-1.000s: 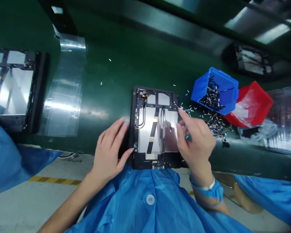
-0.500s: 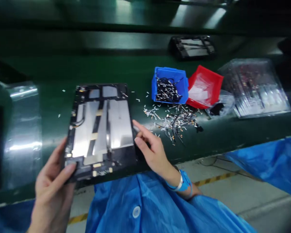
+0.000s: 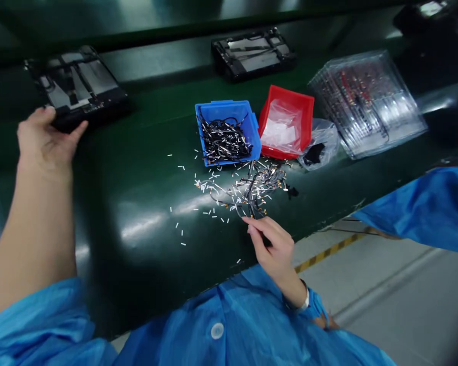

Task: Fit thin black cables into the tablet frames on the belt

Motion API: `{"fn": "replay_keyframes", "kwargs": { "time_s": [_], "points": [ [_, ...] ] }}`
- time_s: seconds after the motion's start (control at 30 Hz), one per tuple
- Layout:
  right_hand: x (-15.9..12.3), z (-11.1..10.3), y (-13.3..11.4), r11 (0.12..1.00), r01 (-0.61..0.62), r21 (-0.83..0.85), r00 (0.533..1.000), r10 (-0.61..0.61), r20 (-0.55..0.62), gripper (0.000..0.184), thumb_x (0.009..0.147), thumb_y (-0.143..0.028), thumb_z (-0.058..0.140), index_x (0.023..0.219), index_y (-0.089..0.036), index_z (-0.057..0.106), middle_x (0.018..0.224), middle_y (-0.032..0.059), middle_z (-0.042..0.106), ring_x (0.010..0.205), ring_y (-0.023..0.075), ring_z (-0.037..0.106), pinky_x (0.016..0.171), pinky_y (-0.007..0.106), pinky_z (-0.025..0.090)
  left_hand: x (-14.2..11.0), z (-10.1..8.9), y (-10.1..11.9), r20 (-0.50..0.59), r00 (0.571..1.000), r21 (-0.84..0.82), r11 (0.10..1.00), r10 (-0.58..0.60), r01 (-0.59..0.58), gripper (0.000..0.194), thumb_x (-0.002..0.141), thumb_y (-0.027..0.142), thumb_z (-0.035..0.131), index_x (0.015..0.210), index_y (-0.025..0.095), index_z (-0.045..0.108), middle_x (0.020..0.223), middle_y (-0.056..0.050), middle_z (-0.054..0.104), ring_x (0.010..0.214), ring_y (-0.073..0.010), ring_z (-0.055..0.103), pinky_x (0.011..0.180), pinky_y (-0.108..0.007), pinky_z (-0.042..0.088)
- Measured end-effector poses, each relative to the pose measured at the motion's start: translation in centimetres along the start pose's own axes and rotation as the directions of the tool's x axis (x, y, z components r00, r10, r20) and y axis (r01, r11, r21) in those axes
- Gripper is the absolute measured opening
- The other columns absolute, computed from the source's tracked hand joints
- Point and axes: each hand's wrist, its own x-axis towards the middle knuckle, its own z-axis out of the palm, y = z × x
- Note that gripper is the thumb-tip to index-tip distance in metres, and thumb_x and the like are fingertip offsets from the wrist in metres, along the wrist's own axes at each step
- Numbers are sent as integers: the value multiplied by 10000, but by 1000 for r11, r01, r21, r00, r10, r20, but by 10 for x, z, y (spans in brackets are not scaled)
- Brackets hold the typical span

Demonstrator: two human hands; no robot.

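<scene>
**Tablet frame moved up the belt**

Since the last look, my left hand [image 3: 44,137] has carried the tablet frame [image 3: 80,84] away up the green belt [image 3: 137,223], fingers gripping its near edge. My right hand [image 3: 273,246] is half curled, fingertips touching the edge of the cable tangle [image 3: 252,190]; I can't tell whether it's pinching anything. Just beyond sit the blue bin [image 3: 213,108] and red bin [image 3: 286,94].

No legible text or numbers, not on the blue bin [image 3: 223,105], red bin [image 3: 286,92], device frame [image 3: 252,55]

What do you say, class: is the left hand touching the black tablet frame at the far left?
Touching: the head view shows the left hand gripping the near edge of the black tablet frame, fingertips and thumb against it.
</scene>
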Motion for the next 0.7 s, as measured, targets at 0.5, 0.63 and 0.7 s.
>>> {"fn": "replay_keyframes", "kwargs": {
  "time_s": [0.5,0.63,0.7],
  "points": [
    [25,7,-2,960,194,-203,981,-189,47,171,857,-116,578,885,-195,726,785,51,717,704,159,654,640,303,541,-127,29,305,498,590,-72,709,635,-702,243,932,88,441,905,129,680,946,-97,699,907,-222,629,695,-334,458],
    [21,2,-7,961,186,-206,983,-182,36,171,865,-126,570,882,-195,726,764,46,709,695,158,649,637,297,535,-115,50,326,653,427,-72,612,626,-787,334,865,-27,412,701,123,661,723,-108,652,801,-228,602,671,-333,424],
    [15,0,-6,965,166,-201,986,-164,30,176,875,-129,559,872,-197,721,740,42,700,679,154,638,634,293,527,-110,53,328,659,468,-140,708,589,-692,317,825,-32,451,641,137,646,693,-103,648,779,-220,596,676,-329,428]
  ]
}}
